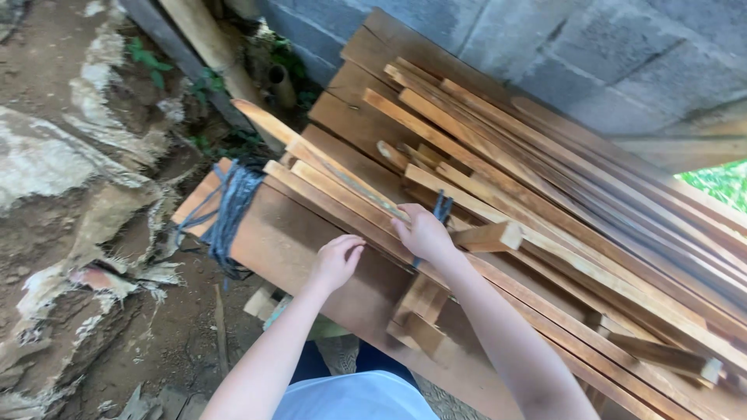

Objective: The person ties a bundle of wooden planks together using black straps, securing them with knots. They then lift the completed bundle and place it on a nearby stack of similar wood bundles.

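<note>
A stack of long wooden planks and slats [498,171] lies slanted against a grey block wall. My right hand [422,232] grips a thin slat [342,175] that runs up to the left across the pile. My left hand [336,260] rests with curled fingers on the edge of a wide brown board [288,241], just left of the right hand; it holds nothing that I can see. A dark blue cord [232,210] is wound around the left end of the bundle. Another bit of blue cord [442,206] shows beside my right hand.
The grey block wall [591,47] stands behind the pile. Bare earth, torn sacking and debris [85,233] cover the ground at the left. Short wood offcuts [420,311] lie on the board near my arms. Green plants [724,183] show at the right edge.
</note>
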